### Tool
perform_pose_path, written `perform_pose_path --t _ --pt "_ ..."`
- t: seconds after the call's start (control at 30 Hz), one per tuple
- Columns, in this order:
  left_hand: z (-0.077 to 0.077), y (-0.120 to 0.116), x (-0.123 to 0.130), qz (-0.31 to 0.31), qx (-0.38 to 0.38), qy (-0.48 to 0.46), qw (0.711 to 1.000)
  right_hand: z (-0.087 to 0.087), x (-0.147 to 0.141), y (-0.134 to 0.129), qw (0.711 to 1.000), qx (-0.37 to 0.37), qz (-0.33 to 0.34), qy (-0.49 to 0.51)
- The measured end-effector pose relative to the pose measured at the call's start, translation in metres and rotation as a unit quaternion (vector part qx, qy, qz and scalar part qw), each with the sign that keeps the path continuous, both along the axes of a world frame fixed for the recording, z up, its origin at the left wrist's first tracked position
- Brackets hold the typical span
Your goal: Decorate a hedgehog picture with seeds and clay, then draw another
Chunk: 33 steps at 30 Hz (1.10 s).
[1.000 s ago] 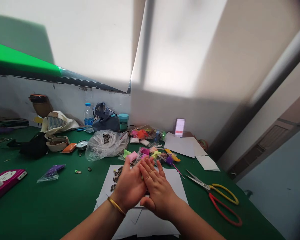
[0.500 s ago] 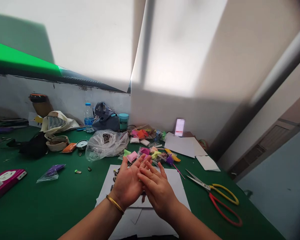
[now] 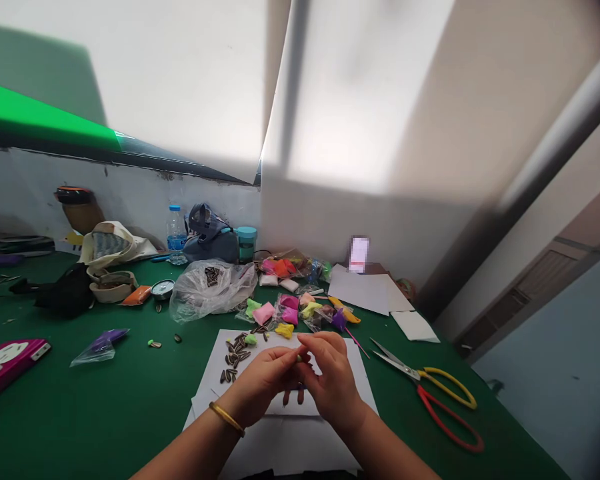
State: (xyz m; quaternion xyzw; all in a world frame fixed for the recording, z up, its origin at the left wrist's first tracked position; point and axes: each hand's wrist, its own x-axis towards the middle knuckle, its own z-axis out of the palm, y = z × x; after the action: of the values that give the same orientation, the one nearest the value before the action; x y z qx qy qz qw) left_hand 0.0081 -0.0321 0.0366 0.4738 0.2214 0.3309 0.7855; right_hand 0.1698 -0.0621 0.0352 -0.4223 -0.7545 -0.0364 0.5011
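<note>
Green clay bit (image 3: 299,359) | at fingertips of left hand (image 3: 264,377) and right hand (image 3: 334,373), both narrowed around it, exact grip partly hidden, over white paper (image 3: 309,409) | change: palms now parted, fingertips pinching; likely rolling over, finer shaping under way | from it: striped seeds (image 3: 234,359) 9 o'clock, yellow clay (image 3: 284,331) 11 o'clock, scissors (image 3: 413,375) 3 o'clock

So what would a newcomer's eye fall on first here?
Likely the left hand and right hand, close together over white paper, a small green lump between them. Large open scissors, one handle yellow, one red, lie to their right. Bright packets cluster just beyond the paper.
</note>
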Motion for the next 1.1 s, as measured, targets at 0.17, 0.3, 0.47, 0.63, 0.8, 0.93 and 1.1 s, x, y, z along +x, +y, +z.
perform_pose_path --t 0.17,0.3,0.47,0.63,0.8,0.93,1.1 --pt "0.005 0.004 -0.004 0.023 0.058 0.051 0.997 -0.001 -0.001 0.001 0.999 -0.028 0.003 -0.016" --pt "0.003 0.006 -0.004 0.057 0.069 0.042 0.995 0.001 -0.002 0.002 0.998 -0.058 0.035 0.002" --pt "0.0 0.005 -0.005 0.08 0.051 0.04 0.995 0.002 -0.004 0.003 0.994 -0.068 0.058 0.06" --pt "0.001 0.006 -0.009 0.013 0.061 0.034 0.997 0.002 -0.004 0.003 0.991 -0.057 0.077 0.092" --pt "-0.001 0.009 -0.011 0.011 0.038 0.051 0.998 0.001 -0.005 0.001 0.991 -0.057 0.085 0.083" --pt "0.002 0.01 -0.012 0.02 0.035 0.07 0.997 0.0 -0.005 0.001 0.992 -0.061 0.091 0.07" --pt "0.005 0.017 -0.018 -0.001 0.051 0.113 0.992 -0.001 -0.003 0.002 0.994 -0.054 0.079 0.053"
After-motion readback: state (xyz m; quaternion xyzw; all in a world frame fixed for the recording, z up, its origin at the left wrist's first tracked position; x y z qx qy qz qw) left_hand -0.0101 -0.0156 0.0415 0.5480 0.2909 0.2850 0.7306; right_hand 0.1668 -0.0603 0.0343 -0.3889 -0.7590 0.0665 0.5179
